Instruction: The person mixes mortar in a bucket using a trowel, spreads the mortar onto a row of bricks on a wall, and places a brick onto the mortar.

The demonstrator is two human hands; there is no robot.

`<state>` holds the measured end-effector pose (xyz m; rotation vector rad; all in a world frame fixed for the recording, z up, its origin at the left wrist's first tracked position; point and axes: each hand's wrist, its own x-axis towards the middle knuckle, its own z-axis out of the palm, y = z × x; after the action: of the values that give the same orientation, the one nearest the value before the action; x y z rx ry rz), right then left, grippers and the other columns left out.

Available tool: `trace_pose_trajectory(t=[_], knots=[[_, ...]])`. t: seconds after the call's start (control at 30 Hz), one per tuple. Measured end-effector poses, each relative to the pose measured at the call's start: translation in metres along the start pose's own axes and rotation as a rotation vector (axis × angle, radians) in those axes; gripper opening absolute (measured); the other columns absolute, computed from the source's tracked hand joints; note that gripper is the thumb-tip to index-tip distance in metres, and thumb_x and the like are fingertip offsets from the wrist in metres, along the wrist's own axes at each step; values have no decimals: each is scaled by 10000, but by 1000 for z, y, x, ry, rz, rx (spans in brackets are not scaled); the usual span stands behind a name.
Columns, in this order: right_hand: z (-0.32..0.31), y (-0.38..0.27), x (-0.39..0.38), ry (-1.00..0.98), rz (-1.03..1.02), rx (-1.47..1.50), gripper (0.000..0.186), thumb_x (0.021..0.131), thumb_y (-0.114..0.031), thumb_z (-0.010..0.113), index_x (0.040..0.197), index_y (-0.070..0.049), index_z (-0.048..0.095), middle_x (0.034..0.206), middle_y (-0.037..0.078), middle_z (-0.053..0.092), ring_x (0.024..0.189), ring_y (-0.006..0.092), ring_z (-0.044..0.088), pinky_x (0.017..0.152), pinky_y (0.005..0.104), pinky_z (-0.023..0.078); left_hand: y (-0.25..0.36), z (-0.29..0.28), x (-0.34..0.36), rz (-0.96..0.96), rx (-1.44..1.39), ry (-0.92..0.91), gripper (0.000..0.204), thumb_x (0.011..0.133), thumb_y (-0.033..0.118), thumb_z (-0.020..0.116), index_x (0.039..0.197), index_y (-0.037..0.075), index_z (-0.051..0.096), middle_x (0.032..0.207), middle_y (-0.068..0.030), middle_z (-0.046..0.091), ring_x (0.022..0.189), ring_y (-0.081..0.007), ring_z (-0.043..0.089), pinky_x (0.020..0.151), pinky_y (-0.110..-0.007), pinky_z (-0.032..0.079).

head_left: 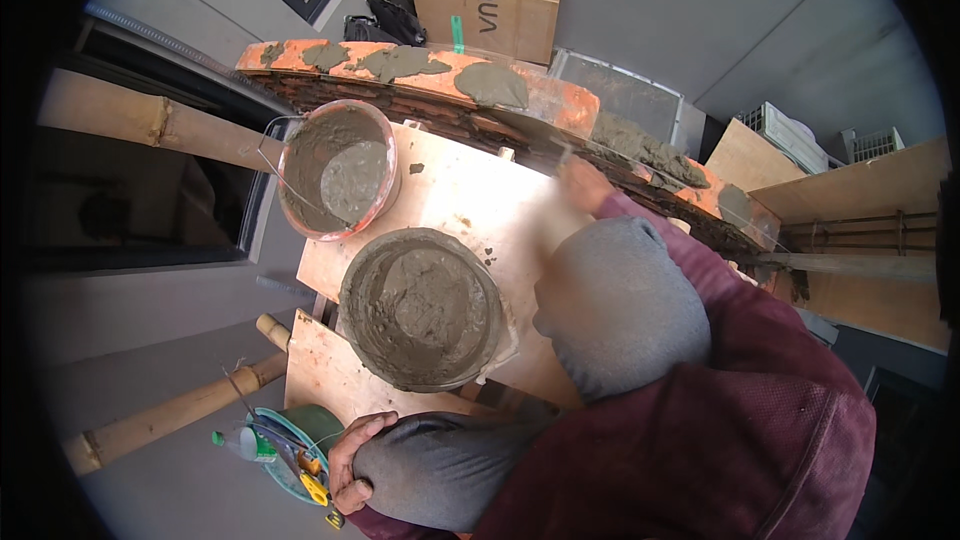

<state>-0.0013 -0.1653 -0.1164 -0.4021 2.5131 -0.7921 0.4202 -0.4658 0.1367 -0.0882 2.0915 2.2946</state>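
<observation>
My right hand (585, 187), at the end of a maroon sleeve, is closed around a trowel (563, 151) against the near side of a curved brick wall (572, 107). Its blade is blurred and hard to make out there. Patches of wet grey mortar (492, 85) lie along the wall's top. My left hand (356, 462) rests on my grey-trousered left knee, fingers curved loosely over it and holding nothing. Between the wall and my knees stands a wide black bucket (350, 325) of mortar. Behind it, a reddish bucket (388, 183) holds wetter mortar, its wire handle leaning left.
Both buckets stand on plywood boards (455, 195). Bamboo poles (215, 135) cross at the left. At lower left, a teal bucket (290, 485) holds a green-capped bottle (243, 442) and yellow-handled tools (314, 485). Beyond the wall are a cardboard box (520, 10) and dark bags (395, 20).
</observation>
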Motion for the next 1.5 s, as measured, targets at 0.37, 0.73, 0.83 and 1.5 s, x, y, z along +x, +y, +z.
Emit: trace_pose_trajectory(t=[0.37,0.73,0.83,1.5], knots=[[-62,-30,-7,-312,190,1185,274,1028,-281,445,1036,-23,538,724,79,553,546,171,554,481,336,488,-13,14,9,-331,-304,223,732,971,465,384,1342,-157,485,1309,-351,555,1221,-426,569,1088,-489,415],[-58,-8,-44,-57,-333,149,465,1060,-345,346,1156,28,606,1159,248,606,1067,364,589,953,470,454,-73,-25,-24,-888,-85,813,584,1006,434,532,1435,42,478,1127,-85,641,1079,-197,599,948,-396,468],[-24,-32,8,-127,-245,431,414,1022,-312,400,997,29,633,996,229,653,1000,375,618,883,507,466,-96,-60,11,-664,-127,755,506,1010,410,527,1451,165,486,1096,4,595,1046,-156,563,975,-360,421],[-214,-113,-128,-467,-680,-481,268,857,-165,667,1039,7,574,766,188,648,783,402,664,723,499,523,-44,-28,150,-608,-237,298,185,1028,185,571,1175,72,583,1029,16,663,865,-73,667,724,-234,577]])
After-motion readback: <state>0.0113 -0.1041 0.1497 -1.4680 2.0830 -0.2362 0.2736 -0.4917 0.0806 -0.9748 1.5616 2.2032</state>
